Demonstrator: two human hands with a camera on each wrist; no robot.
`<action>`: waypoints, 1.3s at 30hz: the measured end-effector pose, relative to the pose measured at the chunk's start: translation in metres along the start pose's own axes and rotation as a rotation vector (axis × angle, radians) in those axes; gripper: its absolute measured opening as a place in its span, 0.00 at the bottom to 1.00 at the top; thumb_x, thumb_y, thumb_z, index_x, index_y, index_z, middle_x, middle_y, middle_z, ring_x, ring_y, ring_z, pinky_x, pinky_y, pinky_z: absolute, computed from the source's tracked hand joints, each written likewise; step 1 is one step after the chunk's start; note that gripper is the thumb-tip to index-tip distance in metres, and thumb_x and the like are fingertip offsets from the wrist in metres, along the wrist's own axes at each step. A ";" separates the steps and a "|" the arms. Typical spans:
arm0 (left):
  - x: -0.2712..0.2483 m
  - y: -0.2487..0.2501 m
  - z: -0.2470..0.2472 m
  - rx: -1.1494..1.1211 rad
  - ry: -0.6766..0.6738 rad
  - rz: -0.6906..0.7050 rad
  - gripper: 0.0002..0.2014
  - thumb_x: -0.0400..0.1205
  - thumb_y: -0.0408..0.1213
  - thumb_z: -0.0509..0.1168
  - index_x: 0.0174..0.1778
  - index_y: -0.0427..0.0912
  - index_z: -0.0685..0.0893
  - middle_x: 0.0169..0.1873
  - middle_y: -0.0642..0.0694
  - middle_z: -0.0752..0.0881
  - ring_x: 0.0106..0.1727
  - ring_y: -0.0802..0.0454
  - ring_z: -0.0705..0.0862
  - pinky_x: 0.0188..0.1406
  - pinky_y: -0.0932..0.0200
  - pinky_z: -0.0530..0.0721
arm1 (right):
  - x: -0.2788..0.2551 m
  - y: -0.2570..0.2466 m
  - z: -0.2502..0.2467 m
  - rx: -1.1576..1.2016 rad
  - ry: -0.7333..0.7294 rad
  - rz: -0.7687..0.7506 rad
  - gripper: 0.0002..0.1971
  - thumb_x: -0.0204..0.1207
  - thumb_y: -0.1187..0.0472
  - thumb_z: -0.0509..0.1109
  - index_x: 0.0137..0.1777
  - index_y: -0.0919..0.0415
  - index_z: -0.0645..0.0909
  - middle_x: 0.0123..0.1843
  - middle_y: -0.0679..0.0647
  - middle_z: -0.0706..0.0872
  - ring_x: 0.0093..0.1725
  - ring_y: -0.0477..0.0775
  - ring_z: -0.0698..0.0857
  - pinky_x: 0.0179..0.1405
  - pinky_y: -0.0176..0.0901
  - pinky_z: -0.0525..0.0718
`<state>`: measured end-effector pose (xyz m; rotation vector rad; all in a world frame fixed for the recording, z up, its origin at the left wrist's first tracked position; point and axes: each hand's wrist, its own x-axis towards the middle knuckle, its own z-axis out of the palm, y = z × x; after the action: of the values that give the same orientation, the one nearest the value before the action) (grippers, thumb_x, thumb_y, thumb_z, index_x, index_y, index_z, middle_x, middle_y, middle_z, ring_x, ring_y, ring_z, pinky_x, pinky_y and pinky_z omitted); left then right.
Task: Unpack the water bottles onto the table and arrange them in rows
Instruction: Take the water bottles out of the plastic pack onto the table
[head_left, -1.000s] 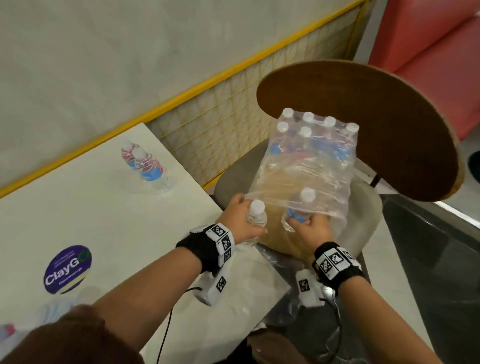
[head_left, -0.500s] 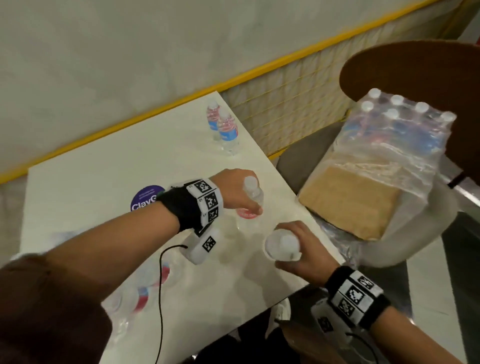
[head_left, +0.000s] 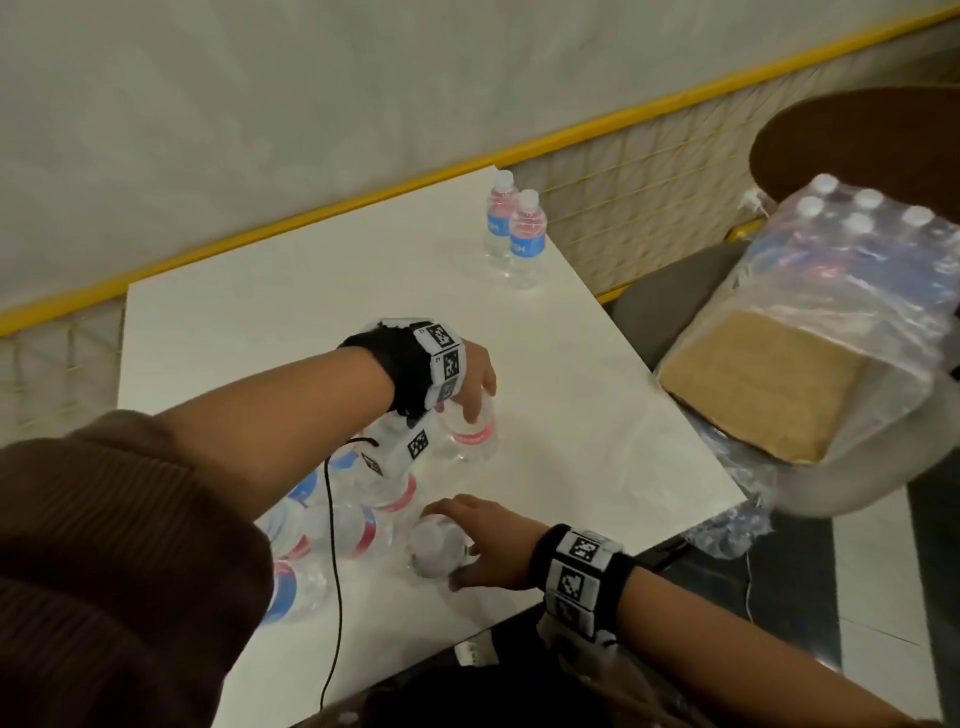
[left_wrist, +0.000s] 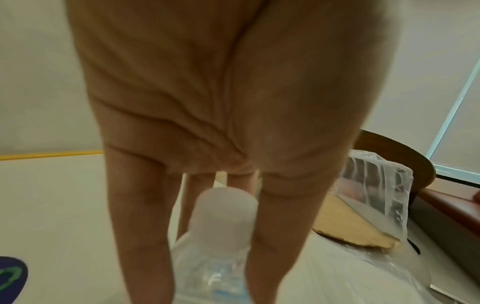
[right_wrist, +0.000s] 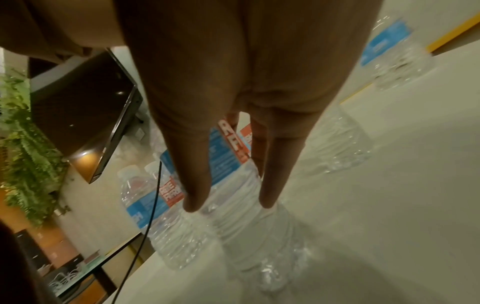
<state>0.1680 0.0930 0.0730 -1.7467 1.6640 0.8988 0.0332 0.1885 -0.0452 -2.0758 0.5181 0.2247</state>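
Note:
Clear water bottles with white caps and red-and-blue labels stand on the white table (head_left: 311, 312). My left hand (head_left: 471, 415) grips one upright bottle (head_left: 470, 436) from above, near the table's middle. In the left wrist view its fingers (left_wrist: 145, 246) hang down round the bottle's neck under the cap (left_wrist: 226, 203). My right hand (head_left: 449, 545) holds a second bottle (head_left: 434, 551) by the near edge, thumb and fingers (right_wrist: 270, 185) on either side of this bottle (right_wrist: 246, 216). Both bottles stand next to a group of several bottles (head_left: 337, 530). The torn plastic pack (head_left: 841, 291) holds several more.
Two bottles (head_left: 514, 234) stand together at the table's far right corner. The pack leans on a grey chair seat (head_left: 857, 488) to the right, its cardboard base (head_left: 763, 384) facing me, a brown chair back (head_left: 857, 135) behind it. A black cable (head_left: 332, 571) crosses the table's near left.
Both hands lifted a bottle each out of the pack on the chair, swung left over the table, and lowered the bottles beside the group near my left arm.

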 end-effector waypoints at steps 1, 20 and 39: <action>-0.003 -0.001 0.000 -0.002 -0.003 0.018 0.29 0.74 0.32 0.72 0.73 0.46 0.76 0.69 0.41 0.78 0.35 0.49 0.86 0.31 0.65 0.87 | 0.005 -0.006 0.004 -0.003 -0.010 0.000 0.39 0.68 0.60 0.78 0.77 0.56 0.64 0.71 0.59 0.74 0.68 0.60 0.76 0.65 0.48 0.78; -0.027 0.035 -0.025 0.402 -0.011 0.048 0.31 0.78 0.49 0.68 0.78 0.49 0.67 0.74 0.50 0.71 0.71 0.50 0.74 0.65 0.56 0.76 | 0.011 -0.003 -0.004 -0.003 -0.014 0.140 0.34 0.70 0.53 0.77 0.74 0.57 0.67 0.67 0.59 0.79 0.65 0.61 0.79 0.64 0.50 0.77; 0.122 0.210 -0.075 -0.200 0.464 0.375 0.32 0.79 0.34 0.65 0.80 0.39 0.62 0.82 0.42 0.54 0.80 0.42 0.62 0.75 0.53 0.66 | -0.155 0.198 -0.204 0.358 0.871 0.690 0.25 0.72 0.62 0.74 0.69 0.59 0.75 0.66 0.55 0.81 0.66 0.55 0.80 0.63 0.42 0.77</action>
<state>-0.0341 -0.0567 0.0353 -1.9145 2.3307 0.8896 -0.2028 -0.0326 -0.0332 -1.4946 1.6625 -0.3843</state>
